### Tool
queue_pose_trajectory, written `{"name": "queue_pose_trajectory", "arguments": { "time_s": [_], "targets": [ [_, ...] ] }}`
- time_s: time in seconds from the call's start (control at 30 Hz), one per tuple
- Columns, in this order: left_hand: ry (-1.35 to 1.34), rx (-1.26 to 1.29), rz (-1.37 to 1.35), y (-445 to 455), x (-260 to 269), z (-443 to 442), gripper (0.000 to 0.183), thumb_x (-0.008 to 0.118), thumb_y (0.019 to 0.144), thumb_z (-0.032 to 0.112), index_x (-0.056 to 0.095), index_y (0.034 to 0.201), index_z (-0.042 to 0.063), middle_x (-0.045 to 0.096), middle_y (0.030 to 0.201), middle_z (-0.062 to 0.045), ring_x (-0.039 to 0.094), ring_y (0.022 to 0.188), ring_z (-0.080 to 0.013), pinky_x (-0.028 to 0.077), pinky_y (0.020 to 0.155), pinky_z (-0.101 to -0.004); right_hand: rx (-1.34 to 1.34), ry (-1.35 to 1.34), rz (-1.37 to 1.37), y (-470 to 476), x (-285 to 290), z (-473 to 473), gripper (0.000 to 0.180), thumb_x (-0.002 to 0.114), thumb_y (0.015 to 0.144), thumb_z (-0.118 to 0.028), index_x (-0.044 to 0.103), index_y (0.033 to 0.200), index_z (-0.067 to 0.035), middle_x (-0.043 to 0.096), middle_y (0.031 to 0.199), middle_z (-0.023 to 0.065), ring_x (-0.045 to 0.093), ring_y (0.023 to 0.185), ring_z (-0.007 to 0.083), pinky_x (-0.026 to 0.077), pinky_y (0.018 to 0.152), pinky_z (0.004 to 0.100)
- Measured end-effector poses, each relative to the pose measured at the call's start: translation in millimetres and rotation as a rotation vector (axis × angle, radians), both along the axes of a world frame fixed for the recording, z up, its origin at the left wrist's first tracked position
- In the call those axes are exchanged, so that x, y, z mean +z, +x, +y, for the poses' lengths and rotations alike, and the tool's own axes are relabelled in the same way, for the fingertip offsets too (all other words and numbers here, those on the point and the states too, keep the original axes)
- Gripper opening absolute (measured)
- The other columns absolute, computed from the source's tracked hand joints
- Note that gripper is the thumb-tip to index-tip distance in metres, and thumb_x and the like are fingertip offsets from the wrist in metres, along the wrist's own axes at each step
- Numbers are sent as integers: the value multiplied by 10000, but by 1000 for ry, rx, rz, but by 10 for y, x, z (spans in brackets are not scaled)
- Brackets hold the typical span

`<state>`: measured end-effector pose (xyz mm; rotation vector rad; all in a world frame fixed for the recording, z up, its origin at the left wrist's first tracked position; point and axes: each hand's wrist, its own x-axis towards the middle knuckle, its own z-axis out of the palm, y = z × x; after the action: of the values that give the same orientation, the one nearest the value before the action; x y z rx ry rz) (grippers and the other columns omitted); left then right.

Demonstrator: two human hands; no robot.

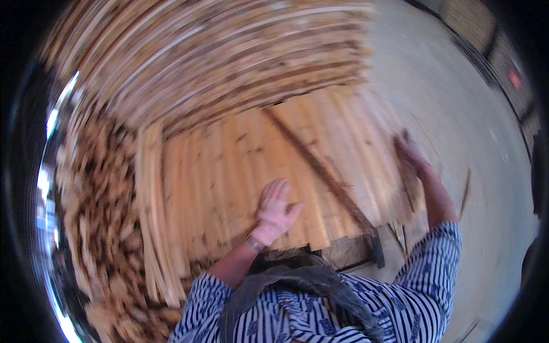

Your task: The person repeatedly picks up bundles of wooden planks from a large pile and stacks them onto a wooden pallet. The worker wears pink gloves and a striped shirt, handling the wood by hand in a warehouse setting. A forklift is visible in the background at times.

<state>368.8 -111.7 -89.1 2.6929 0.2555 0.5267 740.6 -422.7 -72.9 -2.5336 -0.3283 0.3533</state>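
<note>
Pale wooden boards (223,171) lie side by side before me, several with dark knots. My left hand (276,212), in a light glove, is over the near part of the boards with its thumb apart from the fingers. It holds nothing; whether it touches the wood is unclear. A narrow dark strip of wood (317,167) lies slantwise across the boards, to the right of that hand. My right hand (409,150) is at the right edge of the boards, blurred by motion. Whether it grips a board there cannot be made out.
A large stack of lumber (257,55) rises behind the boards. Long narrow battens (152,206) lie along the left side, beside a heap of wood pieces (111,214). Concrete floor (480,141) with a few loose slivers stretches to the right. A dark metal frame (375,253) shows underneath.
</note>
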Motion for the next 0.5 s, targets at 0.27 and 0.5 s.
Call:
{"name": "queue_pose_trajectory", "arguments": {
  "time_s": [0.27, 0.5],
  "targets": [
    [-162, 14, 15, -553, -10, 141, 669, 703, 848, 385, 509, 1359, -1, 505, 1403, -233, 452, 1328, -402, 352, 1143, -482, 221, 255, 207, 306, -354, -46, 866, 475, 992, -600, 211, 1519, 35, 305, 1542, 182, 340, 1394, 265, 286, 1143, 355],
    [-169, -30, 10, -505, 16, 66, 725, 707, 825, 391, 482, 1394, 2, 521, 1389, -235, 468, 1327, -392, 374, 1135, -456, 342, 330, -16, 1435, -1666, -806, 623, 417, 1062, -399, 301, 1507, 21, 380, 1513, 221, 393, 1387, 366, 372, 1078, 487]
  ]
}}
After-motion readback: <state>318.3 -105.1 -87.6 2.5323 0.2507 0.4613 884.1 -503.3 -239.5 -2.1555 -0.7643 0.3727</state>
